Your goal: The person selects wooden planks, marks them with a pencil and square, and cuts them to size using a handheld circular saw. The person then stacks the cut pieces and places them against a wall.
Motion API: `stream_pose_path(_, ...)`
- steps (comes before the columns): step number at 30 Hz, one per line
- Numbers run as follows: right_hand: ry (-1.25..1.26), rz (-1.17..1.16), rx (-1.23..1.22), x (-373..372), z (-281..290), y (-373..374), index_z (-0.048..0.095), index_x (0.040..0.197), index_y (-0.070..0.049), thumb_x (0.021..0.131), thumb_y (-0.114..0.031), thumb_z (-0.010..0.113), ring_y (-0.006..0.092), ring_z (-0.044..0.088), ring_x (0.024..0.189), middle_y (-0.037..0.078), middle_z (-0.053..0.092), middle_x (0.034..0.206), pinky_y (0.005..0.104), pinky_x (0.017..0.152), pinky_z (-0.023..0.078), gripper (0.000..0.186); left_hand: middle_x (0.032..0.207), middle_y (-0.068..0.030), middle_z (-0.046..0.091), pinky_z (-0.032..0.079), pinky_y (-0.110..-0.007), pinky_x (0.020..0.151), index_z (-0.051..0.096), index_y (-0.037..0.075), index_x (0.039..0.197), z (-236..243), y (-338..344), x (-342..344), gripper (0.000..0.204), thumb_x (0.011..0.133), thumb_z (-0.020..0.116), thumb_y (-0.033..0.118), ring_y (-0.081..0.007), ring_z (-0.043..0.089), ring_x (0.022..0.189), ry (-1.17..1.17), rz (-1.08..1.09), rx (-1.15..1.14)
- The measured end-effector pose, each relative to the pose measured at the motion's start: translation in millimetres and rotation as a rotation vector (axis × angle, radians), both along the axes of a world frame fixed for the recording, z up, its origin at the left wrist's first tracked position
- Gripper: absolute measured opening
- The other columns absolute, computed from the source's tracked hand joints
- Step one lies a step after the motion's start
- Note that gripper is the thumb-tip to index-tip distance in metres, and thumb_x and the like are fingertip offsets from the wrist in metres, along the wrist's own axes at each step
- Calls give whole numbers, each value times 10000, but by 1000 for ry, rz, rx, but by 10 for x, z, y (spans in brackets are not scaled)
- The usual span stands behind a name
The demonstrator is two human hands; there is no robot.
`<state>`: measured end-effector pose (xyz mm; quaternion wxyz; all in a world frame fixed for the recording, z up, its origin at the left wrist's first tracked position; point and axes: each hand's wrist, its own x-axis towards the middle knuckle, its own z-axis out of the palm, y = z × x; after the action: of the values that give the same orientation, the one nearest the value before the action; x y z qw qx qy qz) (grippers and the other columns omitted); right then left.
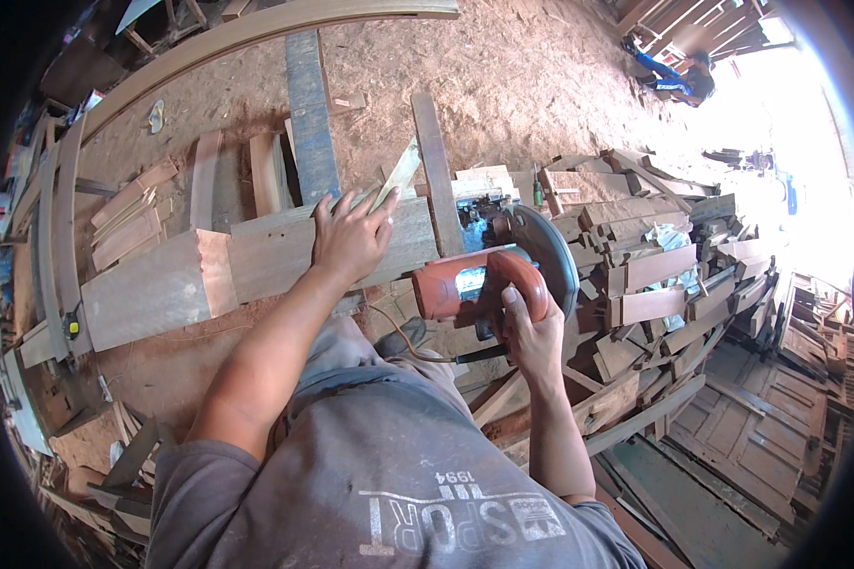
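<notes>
My right hand [533, 327] is wrapped around the handle of an orange-red circular saw [446, 286], whose large round grey guard stands to the right. A dark cord runs from the saw toward my legs. The saw rests by the right end of a wide wooden board [275, 251] lying crosswise in front of me. My left hand [353, 232] lies on this board with its fingers spread. A thin pale wood strip [400, 174] sticks out beyond my left fingertips; the hand partly hides its near end. The blade cannot be made out.
A narrow upright-lying plank [434, 156] and a blue-stained plank [311, 109] extend away beyond the board. Stacked offcuts [650, 275] fill the right side. A yellow tape measure [72, 325] sits at far left. Another person [688, 81] sits at the far right.
</notes>
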<state>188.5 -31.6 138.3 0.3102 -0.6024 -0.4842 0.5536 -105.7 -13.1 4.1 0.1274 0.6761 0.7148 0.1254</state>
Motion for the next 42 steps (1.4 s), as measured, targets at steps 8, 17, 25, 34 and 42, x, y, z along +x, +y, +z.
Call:
stream_pose_path(8, -34, 30, -30, -53, -20, 192, 694, 1383, 26, 1066, -209, 724, 104, 692, 958, 74, 774, 1135, 277, 810, 567, 396, 1529, -114, 652, 246, -614, 1271, 540, 298, 1631, -32, 2, -10, 567, 1064, 556, 317, -353, 522, 1483, -22, -9, 31)
stream_pose_path(17, -33, 26, 4, -199, -43, 418, 687, 1402, 26, 1062, -247, 746, 110, 679, 992, 65, 763, 1181, 290, 868, 558, 441, 1588, -79, 616, 285, -632, 1249, 531, 304, 1635, -42, 12, -32, 588, 1048, 571, 295, -365, 540, 1454, -39, -30, 60)
stream_pose_path(25, -113, 28, -4, -332, -66, 683, 720, 1338, 9, 1052, -298, 755, 68, 629, 820, 18, 741, 1009, 256, 701, 513, 420, 1568, -81, 627, 285, -620, 1250, 532, 308, 1632, -19, 9, -30, 644, 1004, 617, 191, -352, 529, 1464, -47, -33, 53)
stream_pose_path(34, -137, 36, 25, -531, -44, 958, 741, 1295, 8, 1048, -317, 751, 69, 605, 750, -8, 707, 896, 265, 659, 491, 409, 1649, -98, 536, 257, -585, 1280, 684, 169, 1460, 4, 18, -36, 552, 908, 665, 172, -321, 465, 1518, -21, -48, -13)
stream_pose_path(42, -79, 86, 112, -738, -39, 1258, 764, 1257, -3, 1049, -323, 733, 107, 668, 920, 76, 774, 1005, 309, 814, 551, 383, 1433, -168, 689, 292, -592, 1251, 813, 40, 1051, -38, 13, -58, 305, 944, 663, 283, -353, 518, 1464, 16, -57, 7)
